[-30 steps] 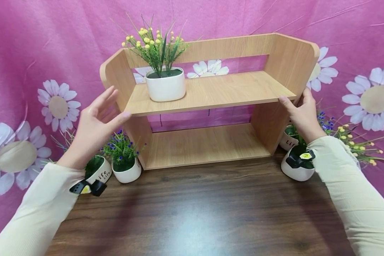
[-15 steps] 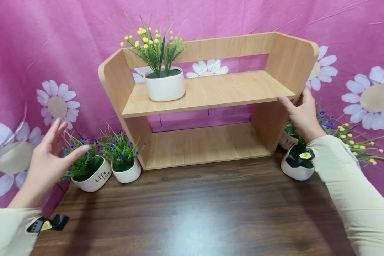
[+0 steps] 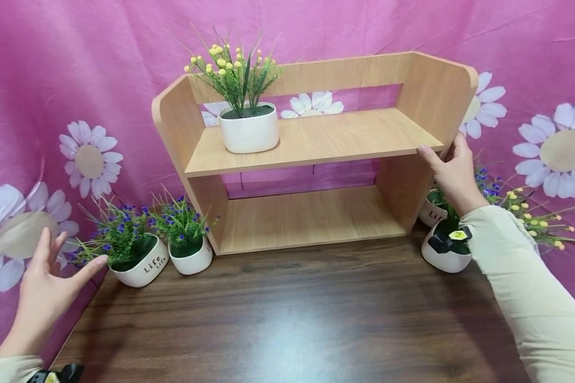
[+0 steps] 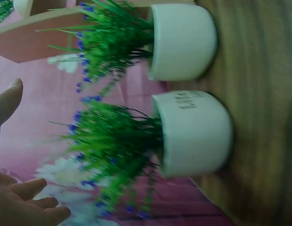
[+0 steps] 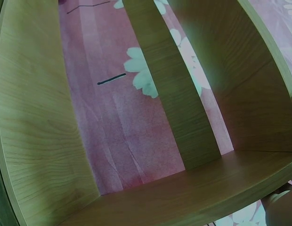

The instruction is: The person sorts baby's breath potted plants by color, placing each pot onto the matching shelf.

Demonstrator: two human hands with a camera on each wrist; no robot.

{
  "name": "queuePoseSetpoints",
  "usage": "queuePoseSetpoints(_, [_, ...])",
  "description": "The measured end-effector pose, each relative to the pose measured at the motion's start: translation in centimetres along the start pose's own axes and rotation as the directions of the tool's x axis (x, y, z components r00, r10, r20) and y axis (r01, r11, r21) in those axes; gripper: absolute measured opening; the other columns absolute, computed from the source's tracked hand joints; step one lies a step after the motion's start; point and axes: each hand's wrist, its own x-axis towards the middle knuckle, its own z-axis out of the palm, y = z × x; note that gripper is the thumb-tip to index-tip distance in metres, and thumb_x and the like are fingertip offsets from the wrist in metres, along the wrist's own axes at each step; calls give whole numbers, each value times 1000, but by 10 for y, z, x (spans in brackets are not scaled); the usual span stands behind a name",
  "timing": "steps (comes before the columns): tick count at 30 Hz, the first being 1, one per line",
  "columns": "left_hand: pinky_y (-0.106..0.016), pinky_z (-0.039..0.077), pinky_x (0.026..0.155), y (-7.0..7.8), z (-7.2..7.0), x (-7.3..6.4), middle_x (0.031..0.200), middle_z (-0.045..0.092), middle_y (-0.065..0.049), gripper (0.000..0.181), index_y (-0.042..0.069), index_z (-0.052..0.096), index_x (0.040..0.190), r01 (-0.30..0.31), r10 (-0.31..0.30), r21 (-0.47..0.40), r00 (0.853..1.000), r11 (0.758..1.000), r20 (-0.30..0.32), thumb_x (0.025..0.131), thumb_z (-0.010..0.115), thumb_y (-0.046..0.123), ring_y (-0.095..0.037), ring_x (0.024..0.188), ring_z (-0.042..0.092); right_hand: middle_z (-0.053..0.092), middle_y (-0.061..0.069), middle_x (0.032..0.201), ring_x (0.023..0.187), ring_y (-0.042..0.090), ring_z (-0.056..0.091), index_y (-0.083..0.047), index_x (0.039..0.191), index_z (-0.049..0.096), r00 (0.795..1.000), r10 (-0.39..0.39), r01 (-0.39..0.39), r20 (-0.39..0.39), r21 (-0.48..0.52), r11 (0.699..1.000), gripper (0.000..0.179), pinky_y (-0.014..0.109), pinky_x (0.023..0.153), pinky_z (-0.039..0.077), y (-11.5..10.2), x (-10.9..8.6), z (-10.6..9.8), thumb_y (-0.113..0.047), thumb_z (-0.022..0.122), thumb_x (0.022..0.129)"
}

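Observation:
A two-tier wooden shelf point(image 3: 316, 130) stands on the dark table. My right hand point(image 3: 456, 174) grips its right side panel, thumb on the front of the middle board and fingers round the outer face. My left hand point(image 3: 43, 292) is in the air at the left with fingers spread, holding nothing. Nearest to it is a white "Life" pot point(image 3: 141, 268) with blue-flowered grass; a similar pot point(image 3: 191, 259) stands beside it, against the shelf's left side. On the upper board, toward the left, sits a white pot point(image 3: 249, 133) with yellow flowers.
Right of the shelf, partly behind my right wrist, stand a white pot point(image 3: 445, 258) and another marked pot point(image 3: 431, 213). A pink cloth point(image 3: 124, 64) with daisies hangs behind. The brown wooden table point(image 3: 278, 314) stretches in front.
My left hand has moved away from the shelf's left side, down and to the left past the potted plants. The right hand has stayed on the shelf.

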Motion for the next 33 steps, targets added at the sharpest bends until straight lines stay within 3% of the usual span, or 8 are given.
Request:
queuePoseSetpoints(4, [-28,7,118,-17,2,-9,158,14,-8,105,26,-5,153,71,-70,40,997,997,-17,84,74,24,-12,143,10,34,11,151,132,15,37,-20,148,29,1000,6,-6,-3,28,1000,65,37,116,24,3,-2,-1,-23,63,92])
queuePoseSetpoints(8, [-7,8,109,-32,-1,-16,158,8,-11,104,27,-8,152,109,-109,21,994,994,0,86,72,23,-5,142,8,32,10,152,133,16,36,-20,149,26,1000,12,-12,2,-1,1000,67,39,116,23,5,-3,-2,-24,62,93])
queuePoseSetpoints(11, [1,8,101,-42,-3,-22,158,2,-9,102,27,-13,151,135,-134,-19,990,991,36,89,68,22,1,140,5,32,11,152,132,15,36,-20,149,26,1000,19,-19,2,-13,1000,66,39,116,23,7,-3,-3,-24,61,93])
queuePoseSetpoints(20, [3,24,94,-78,13,-28,159,2,-10,97,13,-13,152,149,-141,-58,982,987,127,93,64,20,8,136,12,35,12,149,130,14,38,-19,148,28,1000,1,-1,-13,-13,1000,65,37,115,26,5,-4,-3,-23,62,93])
queuePoseSetpoints(22, [0,23,99,-92,19,-26,159,-2,-6,99,15,-17,151,183,-162,-129,974,975,157,93,63,18,2,140,8,35,13,149,130,14,38,-18,148,28,1000,-3,3,-13,-8,1000,66,37,115,26,5,-3,-3,-23,63,93])
queuePoseSetpoints(26, [-5,21,104,-116,32,-23,160,1,1,102,22,-13,153,263,-220,-328,962,907,163,90,67,13,-3,143,9,35,12,150,131,15,38,-18,148,28,1000,-7,7,-10,-7,1000,66,37,115,25,3,-3,-2,-22,62,93])
queuePoseSetpoints(29, [-6,21,105,-117,40,-23,160,5,1,101,25,-9,153,321,-270,-408,946,855,180,89,68,14,-5,143,10,34,12,150,130,15,38,-19,149,28,1000,-9,8,-7,-15,1000,66,37,115,26,2,-2,-1,-23,62,93])
queuePoseSetpoints(33, [-8,16,108,-100,46,-27,159,1,-2,98,19,-10,153,356,-288,-364,930,861,230,91,66,18,-5,143,4,34,12,150,130,15,38,-19,148,28,1000,-11,11,-6,-16,1000,66,37,115,26,0,-1,-1,-23,62,93])
